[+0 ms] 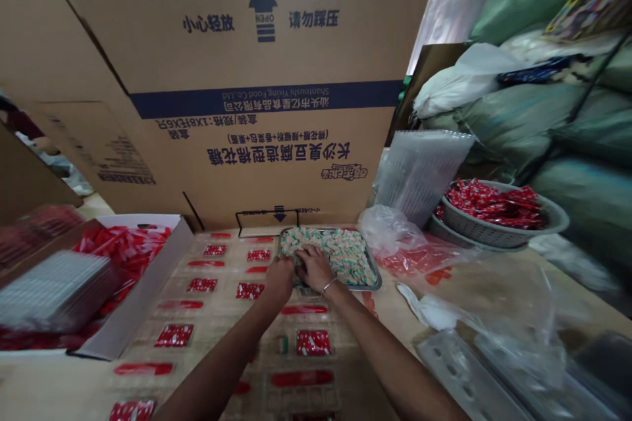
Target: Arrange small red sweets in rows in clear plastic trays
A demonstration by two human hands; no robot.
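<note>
A metal tray is heaped with small beige and teal candy pieces. My right hand is over the left part of the heap, fingers bent down among the pieces; what they pinch is hidden. Close beside it, at the tray's left edge, my left hand is closed, with its contents out of sight. Clear plastic trays lie in rows below and left of the hands, holding red packets and long red plastic pieces. One small teal and pale piece sits in a nearby clear tray.
A large cardboard box stands behind the tray. On the left, a white box holds red pieces and stacked clear trays. At right are a grey basket of red packets, plastic bags and more clear trays.
</note>
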